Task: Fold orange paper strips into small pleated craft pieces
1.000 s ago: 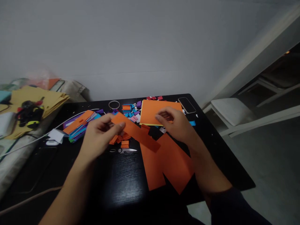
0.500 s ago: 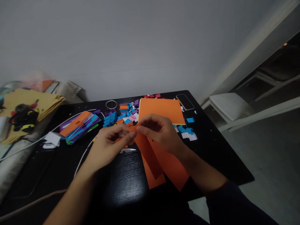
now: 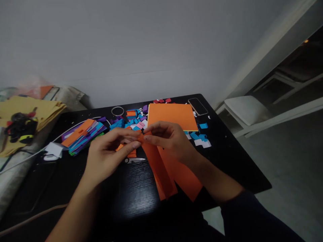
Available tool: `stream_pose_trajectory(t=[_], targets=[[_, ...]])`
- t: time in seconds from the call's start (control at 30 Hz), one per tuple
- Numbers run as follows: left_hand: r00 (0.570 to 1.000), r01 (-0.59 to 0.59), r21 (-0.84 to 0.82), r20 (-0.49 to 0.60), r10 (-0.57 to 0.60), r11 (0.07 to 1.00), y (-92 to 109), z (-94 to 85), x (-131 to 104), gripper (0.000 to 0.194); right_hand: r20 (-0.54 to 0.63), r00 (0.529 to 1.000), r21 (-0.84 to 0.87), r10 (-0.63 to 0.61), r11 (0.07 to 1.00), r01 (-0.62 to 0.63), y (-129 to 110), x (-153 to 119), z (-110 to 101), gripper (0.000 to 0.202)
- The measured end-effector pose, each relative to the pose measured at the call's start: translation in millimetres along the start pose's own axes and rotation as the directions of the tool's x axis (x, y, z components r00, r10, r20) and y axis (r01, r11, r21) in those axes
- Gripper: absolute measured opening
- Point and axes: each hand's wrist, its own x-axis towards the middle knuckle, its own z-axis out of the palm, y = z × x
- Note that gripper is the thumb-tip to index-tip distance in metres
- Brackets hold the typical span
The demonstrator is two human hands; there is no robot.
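My right hand (image 3: 171,141) pinches an orange paper strip (image 3: 157,164) near its top end, between thumb and fingers. The strip hangs down at a slant towards me. My left hand (image 3: 111,153) is closed in a pinch at the same top end, its thumb and fingertips on the orange paper. A small gap shows between the two grips; whether the paper is torn through there, I cannot tell. Under the strip and my right forearm lie larger orange paper pieces (image 3: 188,181). Small scissors or a knife with a silver blade (image 3: 137,160) rest just beyond my left fingers, partly hidden.
Behind my hands lies a stack of orange sheets (image 3: 171,116), with a phone (image 3: 198,106) to its right. Small folded blue pieces (image 3: 117,124) and paper scraps surround it. A bundle of coloured strips (image 3: 87,136), a white cable (image 3: 60,136) and a tape ring (image 3: 117,111) lie leftward.
My left hand has drawn a little to the left, away from my right hand, opening a small gap at the strip's top. More of the silver blade shows. The view has shifted slightly.
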Motion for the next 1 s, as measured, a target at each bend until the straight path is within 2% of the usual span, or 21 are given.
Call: stream_pose_trajectory(t=[0.13,0.23,0.5,0.77,1.0], targets=[[0.981,-0.193,0.1,0.01,0.193,0.976,-5.5,-4.1,1.2,0.023,0.035,0.999,0.074,0.037,0.997,-0.039,-0.2,-0.1,-0.5,0.019],[0.965,-0.262,0.152,0.033,0.26,0.953,-6.7,-5.4,1.6,0.023,0.041,0.998,0.069,0.044,0.997,-0.047,0.6,-0.2,0.3,0.019],[0.988,-0.155,0.189,0.037,0.151,0.97,-2.2,-6.4,-1.4,0.021,0.023,0.999,0.019,0.029,0.999,-0.029,1.2,-1.3,1.3,0.021],[0.985,-0.175,0.196,0.046,0.169,0.965,-3.4,-6.9,-0.7,0.017,0.01,1.0,-0.007,-0.004,1.0,0.004,2.0,-2.7,2.5,0.021],[0.992,-0.127,0.172,0.043,0.122,0.977,-2.4,-7.2,-0.7,0.021,0.009,1.0,-0.032,-0.011,0.999,0.011,2.7,-2.0,1.0,0.021]])
